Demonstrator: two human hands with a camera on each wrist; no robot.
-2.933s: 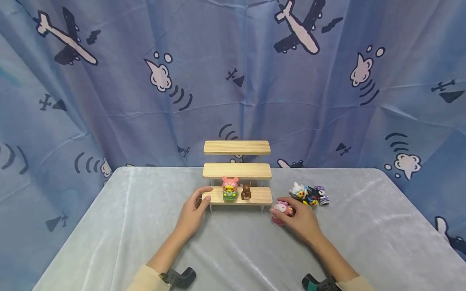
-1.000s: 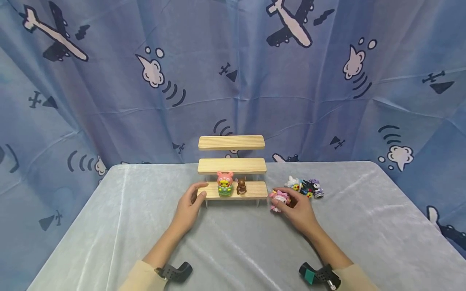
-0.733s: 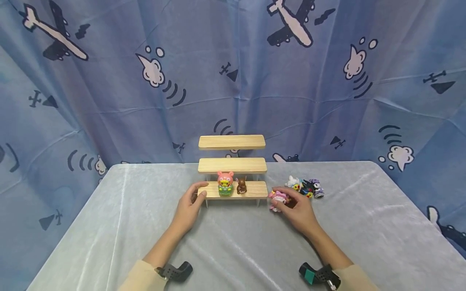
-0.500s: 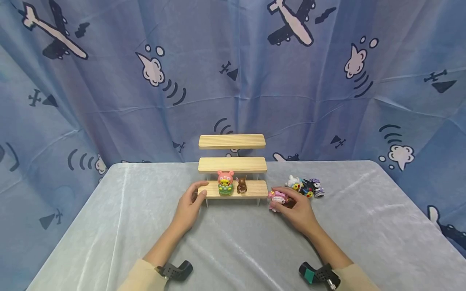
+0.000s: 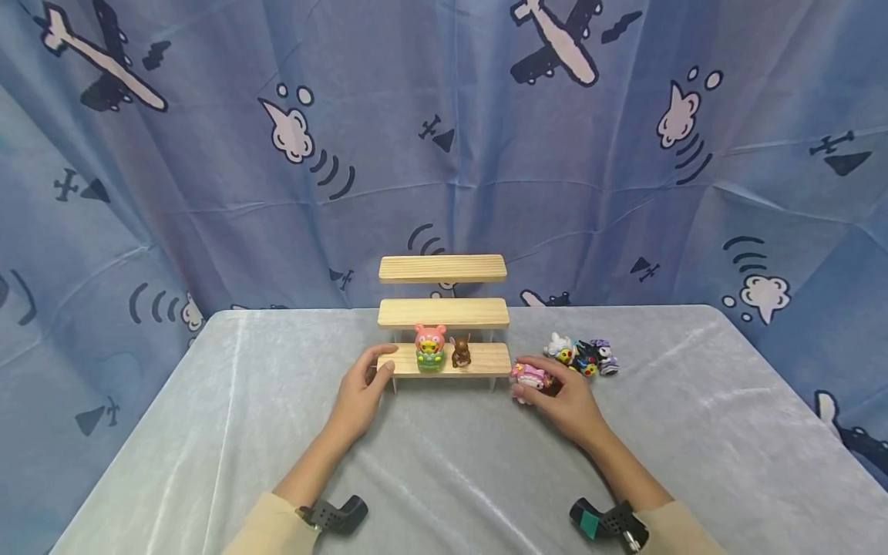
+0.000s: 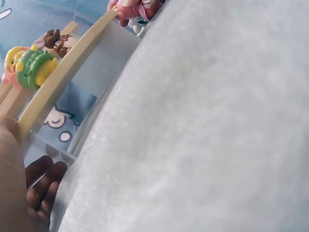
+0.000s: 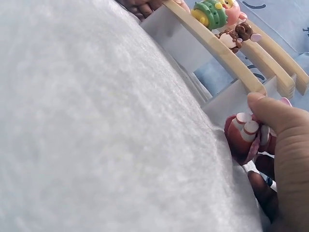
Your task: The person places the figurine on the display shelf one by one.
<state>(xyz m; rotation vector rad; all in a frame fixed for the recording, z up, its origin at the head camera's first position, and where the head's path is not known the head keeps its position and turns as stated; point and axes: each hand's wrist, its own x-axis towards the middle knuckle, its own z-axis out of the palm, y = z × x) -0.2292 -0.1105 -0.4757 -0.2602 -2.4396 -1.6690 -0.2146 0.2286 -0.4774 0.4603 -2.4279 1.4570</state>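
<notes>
A three-tier wooden display shelf [image 5: 444,313] stands at the table's back edge. My left hand [image 5: 357,395] grips the left end of its lowest board, thumb at the front corner; in the left wrist view the other fingers [image 6: 41,181] curl below the board beside the clear leg. My right hand [image 5: 572,401] holds a small pink figurine [image 5: 530,376] beside the board's right end. The right wrist view has the thumb close to the board's corner and the figurine's white feet [image 7: 244,123] facing outward. A pink-hooded figurine [image 5: 430,348] and a brown mouse-like figurine [image 5: 461,352] stand on the lowest board.
Several small figurines [image 5: 586,357] lie clustered on the table behind my right hand, white, black and purple among them. Grey-white plush cloth [image 5: 444,478] covers the table. A blue patterned curtain [image 5: 444,154] hangs close behind the shelf.
Since the oldest frame, the pink figurine has turned in my right hand and come closer to the shelf's right end. The view has shifted slightly. My left hand keeps its place on the board.
</notes>
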